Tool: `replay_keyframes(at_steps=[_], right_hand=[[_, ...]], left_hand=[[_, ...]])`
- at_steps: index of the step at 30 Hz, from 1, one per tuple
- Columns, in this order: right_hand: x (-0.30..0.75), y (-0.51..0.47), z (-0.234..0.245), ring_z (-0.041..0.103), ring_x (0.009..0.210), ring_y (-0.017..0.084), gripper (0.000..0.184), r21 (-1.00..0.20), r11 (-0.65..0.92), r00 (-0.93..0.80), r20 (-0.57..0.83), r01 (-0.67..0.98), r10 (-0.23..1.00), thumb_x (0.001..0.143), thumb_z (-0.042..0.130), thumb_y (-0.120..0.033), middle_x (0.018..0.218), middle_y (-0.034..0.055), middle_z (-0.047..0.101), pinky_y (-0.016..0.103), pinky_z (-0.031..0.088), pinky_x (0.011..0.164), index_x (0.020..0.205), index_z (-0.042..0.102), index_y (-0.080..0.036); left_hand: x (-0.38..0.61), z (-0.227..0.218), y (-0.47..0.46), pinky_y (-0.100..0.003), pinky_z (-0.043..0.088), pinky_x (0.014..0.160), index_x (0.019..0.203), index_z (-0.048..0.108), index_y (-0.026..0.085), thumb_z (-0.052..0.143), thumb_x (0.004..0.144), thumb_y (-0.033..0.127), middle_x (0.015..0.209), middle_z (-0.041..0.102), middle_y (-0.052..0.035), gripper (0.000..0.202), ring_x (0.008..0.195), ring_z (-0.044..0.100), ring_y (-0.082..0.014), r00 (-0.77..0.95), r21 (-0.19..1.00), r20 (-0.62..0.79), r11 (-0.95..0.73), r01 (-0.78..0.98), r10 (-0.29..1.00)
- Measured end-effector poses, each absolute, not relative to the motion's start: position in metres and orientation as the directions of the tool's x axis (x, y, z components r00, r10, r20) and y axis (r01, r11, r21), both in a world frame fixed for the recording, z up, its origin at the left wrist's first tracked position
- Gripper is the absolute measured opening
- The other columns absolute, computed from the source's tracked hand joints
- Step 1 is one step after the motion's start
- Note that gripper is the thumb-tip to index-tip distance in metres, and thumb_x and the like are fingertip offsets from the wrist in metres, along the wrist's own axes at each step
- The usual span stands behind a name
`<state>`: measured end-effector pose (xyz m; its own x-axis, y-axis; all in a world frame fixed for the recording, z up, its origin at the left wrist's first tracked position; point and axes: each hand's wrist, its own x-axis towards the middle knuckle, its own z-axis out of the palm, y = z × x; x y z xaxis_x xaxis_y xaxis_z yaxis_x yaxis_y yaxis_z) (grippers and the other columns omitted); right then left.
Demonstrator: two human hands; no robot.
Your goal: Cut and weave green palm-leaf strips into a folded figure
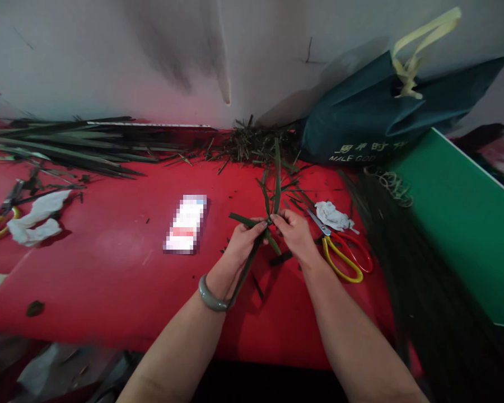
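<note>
Green leaf strips (278, 176) cross and meet in a small knot between my two hands, their loose ends sticking out upward, left and downward. My left hand (244, 239), with a grey bangle (210, 295) at the wrist, pinches the woven strips at the centre from the left. From the right, my right hand (293, 230) pinches the same crossing between thumb and finger. One long strip hangs from the knot along my left wrist. Just right of my right hand lie scissors (343, 258) with red and yellow handles, their blades beside a crumpled white tissue (334, 216).
A phone (185, 224) lies left on the red table (121, 280). Long leaves (75, 143) and cut scraps (252, 143) line the wall. More scissors (2, 218) and tissue (42, 218) sit far left. A dark bag (361, 120), green board (457, 224) and dark leaves (411, 280) stand right.
</note>
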<state>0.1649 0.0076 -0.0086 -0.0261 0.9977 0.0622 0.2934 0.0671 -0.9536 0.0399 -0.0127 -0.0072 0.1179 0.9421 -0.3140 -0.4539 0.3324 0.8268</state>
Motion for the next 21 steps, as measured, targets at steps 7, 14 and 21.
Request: replay_keyframes(at_steps=[7,14,21], right_hand=[[0.1588,0.0036,-0.0047,0.048,0.052,0.009,0.018,-0.989,0.05,-0.064,0.041,0.142,0.997,0.072,0.05,-0.035,0.057,-0.0033,0.053,0.021,0.039,0.051,0.069,0.054,-0.017],[0.1585,0.0046,-0.0071,0.056,0.071,0.013,0.018,-0.984,0.069,-0.119,0.05,0.164,0.992,0.068,0.055,-0.03,0.075,0.0017,0.062,0.027,0.045,0.067,0.08,0.059,-0.017],[0.1612,0.0033,-0.0082,0.057,0.078,0.014,0.018,-0.991,0.028,-0.26,0.061,-0.131,0.964,0.07,0.056,-0.035,0.079,0.0007,0.062,0.03,0.044,0.077,0.081,0.061,-0.021]], left_hand=[[0.0374,-0.0085,-0.0127,-0.015,0.037,0.04,0.076,0.058,0.013,0.062,0.064,0.027,0.057,0.057,0.0004,0.019,0.042,0.048,-0.0039,0.158,0.728,-0.343,0.369,-0.578,0.926],[0.0322,-0.007,-0.0129,-0.015,0.039,0.039,0.073,0.057,0.013,0.057,0.07,0.025,0.053,0.056,-0.001,0.013,0.041,0.049,-0.0056,0.288,0.627,-0.389,0.481,-0.613,0.875],[0.0337,-0.0023,-0.0187,-0.017,0.041,0.04,0.076,0.057,0.013,0.051,0.075,0.03,0.05,0.056,-0.0014,0.017,0.041,0.051,-0.0082,0.41,0.547,-0.356,0.543,-0.637,0.839]])
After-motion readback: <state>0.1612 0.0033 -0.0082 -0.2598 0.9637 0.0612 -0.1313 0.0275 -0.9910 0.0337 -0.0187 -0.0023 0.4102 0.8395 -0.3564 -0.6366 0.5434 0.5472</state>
